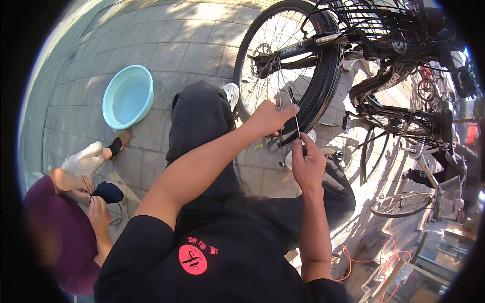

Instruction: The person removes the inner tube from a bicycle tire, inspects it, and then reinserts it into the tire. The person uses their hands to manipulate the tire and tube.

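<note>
My left hand (pixel 273 119) reaches across to the lower part of a bicycle's front wheel. Its fingers are curled at the rim and its thumb lies along a thin metal rod (pixel 297 123); what the fingers hold is hidden. Closed around the lower end of that rod is my right hand (pixel 308 162), just outside the black tyre (pixel 326 76). A second slim rod (pixel 281 151) runs from among the spokes, past my left fingers, toward the paving. The wheel has a disc brake rotor (pixel 261 53) at its hub, beside the black fork (pixel 298 49).
A pale blue basin (pixel 128 97) stands on the paving at left. Below it sits a person in purple (pixel 63 237), handling a dark object (pixel 108 192). The bicycle's basket (pixel 379 22) is at upper right; a loose wheel (pixel 401 204) and orange cord (pixel 348 262) lie at right.
</note>
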### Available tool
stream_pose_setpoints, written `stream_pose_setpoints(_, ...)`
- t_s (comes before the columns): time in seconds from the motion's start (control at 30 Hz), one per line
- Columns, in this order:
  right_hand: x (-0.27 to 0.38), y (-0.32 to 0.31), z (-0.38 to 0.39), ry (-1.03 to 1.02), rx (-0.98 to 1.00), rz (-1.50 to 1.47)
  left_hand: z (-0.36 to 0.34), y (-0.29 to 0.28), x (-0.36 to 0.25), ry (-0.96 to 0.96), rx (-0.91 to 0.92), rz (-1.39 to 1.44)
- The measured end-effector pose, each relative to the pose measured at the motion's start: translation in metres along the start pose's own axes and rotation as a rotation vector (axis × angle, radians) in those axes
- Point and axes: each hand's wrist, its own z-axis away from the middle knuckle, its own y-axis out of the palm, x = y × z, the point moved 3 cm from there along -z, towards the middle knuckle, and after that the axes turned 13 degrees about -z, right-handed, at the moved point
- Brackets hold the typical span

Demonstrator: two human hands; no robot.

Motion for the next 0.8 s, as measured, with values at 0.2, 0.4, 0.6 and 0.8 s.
stream_pose_setpoints(0.2, -0.001, 0.006, -0.016, 0.000, 0.035, -0.108, -0.019, -0.004, 0.002, -0.016, -0.098, 0.198)
stream_pose_setpoints(0.4, 0.000, 0.013, -0.025, -0.019, 0.027, -0.176, -0.024, -0.009, -0.001, 0.013, -0.123, 0.177)
stream_pose_setpoints(0.6, -0.007, 0.023, -0.027, 0.008, 0.007, -0.263, -0.026, 0.001, 0.006, 0.045, -0.168, 0.094)
stream_pose_setpoints(0.8, -0.005, -0.010, -0.018, 0.042, -0.015, -0.342, -0.010, 0.036, 0.047, -0.034, -0.016, 0.296)
